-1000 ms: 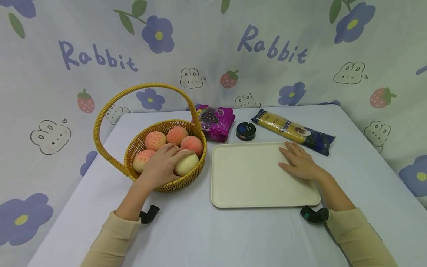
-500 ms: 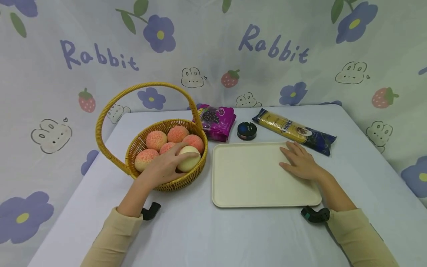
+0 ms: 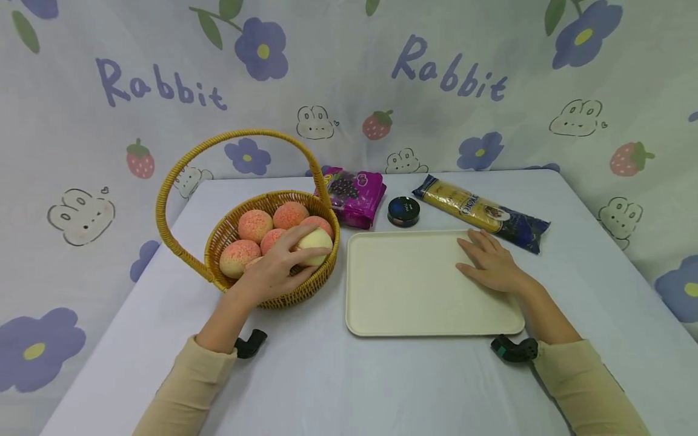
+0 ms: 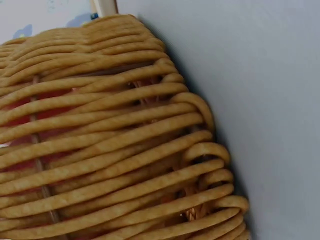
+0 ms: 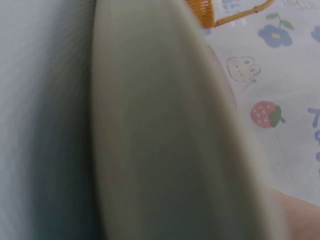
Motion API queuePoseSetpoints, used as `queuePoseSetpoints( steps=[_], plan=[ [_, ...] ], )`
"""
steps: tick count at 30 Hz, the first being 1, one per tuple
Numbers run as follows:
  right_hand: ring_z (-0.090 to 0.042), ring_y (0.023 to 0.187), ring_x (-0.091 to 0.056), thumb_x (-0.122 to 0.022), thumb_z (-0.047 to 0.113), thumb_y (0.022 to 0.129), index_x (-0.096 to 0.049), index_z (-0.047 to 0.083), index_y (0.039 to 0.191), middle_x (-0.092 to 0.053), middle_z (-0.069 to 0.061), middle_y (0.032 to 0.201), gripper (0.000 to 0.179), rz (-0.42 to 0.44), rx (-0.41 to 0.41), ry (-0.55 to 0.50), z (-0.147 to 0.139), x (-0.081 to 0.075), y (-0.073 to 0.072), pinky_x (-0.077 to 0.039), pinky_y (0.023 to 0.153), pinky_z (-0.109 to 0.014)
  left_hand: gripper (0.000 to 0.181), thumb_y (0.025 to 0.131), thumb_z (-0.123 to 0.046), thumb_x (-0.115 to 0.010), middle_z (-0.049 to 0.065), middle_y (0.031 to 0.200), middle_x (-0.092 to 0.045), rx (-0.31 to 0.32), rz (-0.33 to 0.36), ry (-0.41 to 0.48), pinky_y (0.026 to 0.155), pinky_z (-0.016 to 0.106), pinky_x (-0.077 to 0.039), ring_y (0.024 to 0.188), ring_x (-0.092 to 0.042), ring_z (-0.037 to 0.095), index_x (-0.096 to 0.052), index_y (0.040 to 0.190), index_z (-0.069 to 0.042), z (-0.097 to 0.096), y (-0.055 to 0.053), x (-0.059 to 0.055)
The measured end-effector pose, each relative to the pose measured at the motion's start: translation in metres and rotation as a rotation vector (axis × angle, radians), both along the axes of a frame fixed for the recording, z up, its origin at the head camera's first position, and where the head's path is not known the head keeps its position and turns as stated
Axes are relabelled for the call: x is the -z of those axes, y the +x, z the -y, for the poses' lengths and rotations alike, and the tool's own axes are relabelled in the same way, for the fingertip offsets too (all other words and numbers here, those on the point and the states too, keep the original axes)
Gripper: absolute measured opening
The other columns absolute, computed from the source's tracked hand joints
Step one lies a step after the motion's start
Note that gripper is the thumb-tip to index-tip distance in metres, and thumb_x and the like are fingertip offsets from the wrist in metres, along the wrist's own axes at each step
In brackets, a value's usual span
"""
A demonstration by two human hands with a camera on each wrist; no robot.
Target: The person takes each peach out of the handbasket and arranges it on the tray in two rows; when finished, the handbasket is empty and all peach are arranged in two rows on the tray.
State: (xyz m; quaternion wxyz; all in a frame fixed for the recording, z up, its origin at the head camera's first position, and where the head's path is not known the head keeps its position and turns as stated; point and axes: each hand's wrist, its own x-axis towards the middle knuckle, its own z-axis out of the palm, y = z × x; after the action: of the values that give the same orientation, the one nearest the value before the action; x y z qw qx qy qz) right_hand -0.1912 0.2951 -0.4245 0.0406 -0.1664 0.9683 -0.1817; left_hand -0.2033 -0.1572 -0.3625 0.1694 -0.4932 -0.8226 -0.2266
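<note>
My left hand (image 3: 275,266) reaches over the near rim of the woven basket (image 3: 297,297), its thumb and fingers curled round a pale yellow peach (image 3: 315,247) at the basket's right side. Several pinkish peaches (image 3: 255,226) lie around it inside the basket. Only the wicker wall (image 4: 115,130) fills most of the left wrist view; the hand and fruit are out of sight there. On the right, my right hand (image 3: 493,263) rests with spread fingers over the right side of a cream tray (image 3: 403,284). The tray's edge (image 5: 150,125) looms blurred in the right wrist view.
The basket's tall handle (image 3: 240,134) arches over its far side. Behind basket and tray lie a purple packet (image 3: 357,197) with a dark fruit picture, a round black tin (image 3: 403,212) and a pasta bag (image 3: 480,212). A patterned curtain (image 3: 349,79) hangs behind the table.
The pale peach has shifted a little up and to the right in the head view, with my left hand's fingers wrapped round it. My right hand has stayed on the tray.
</note>
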Motion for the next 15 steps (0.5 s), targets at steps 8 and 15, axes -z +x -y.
queuePoseSetpoints(
  steps=[8,15],
  plan=[
    [-0.043,0.134,-0.001,-0.047,0.041,0.093,-0.030,0.003,0.141,-0.009,-0.023,0.148,0.064,-0.008,-0.004,-0.001,0.0001,-0.0012,0.0003,-0.011,0.094,-0.070,0.050,0.070,-0.002,-0.078,0.017,0.138,-0.038,-0.039,-0.060,-0.026,0.089,0.048,-0.044,0.124,-0.034,0.044,-0.062,0.114,-0.019,-0.0008,-0.0023,0.0033],
    [-0.044,0.134,-0.002,-0.048,0.041,0.092,-0.031,0.002,0.141,-0.011,-0.023,0.147,0.064,-0.026,-0.009,-0.021,0.0012,0.0001,-0.0003,-0.012,0.093,-0.071,0.052,0.069,-0.004,-0.079,0.016,0.138,-0.038,-0.074,-0.069,-0.021,0.089,0.048,-0.043,0.122,-0.036,0.043,-0.061,0.115,-0.021,-0.0016,-0.0007,0.0046]
  ],
)
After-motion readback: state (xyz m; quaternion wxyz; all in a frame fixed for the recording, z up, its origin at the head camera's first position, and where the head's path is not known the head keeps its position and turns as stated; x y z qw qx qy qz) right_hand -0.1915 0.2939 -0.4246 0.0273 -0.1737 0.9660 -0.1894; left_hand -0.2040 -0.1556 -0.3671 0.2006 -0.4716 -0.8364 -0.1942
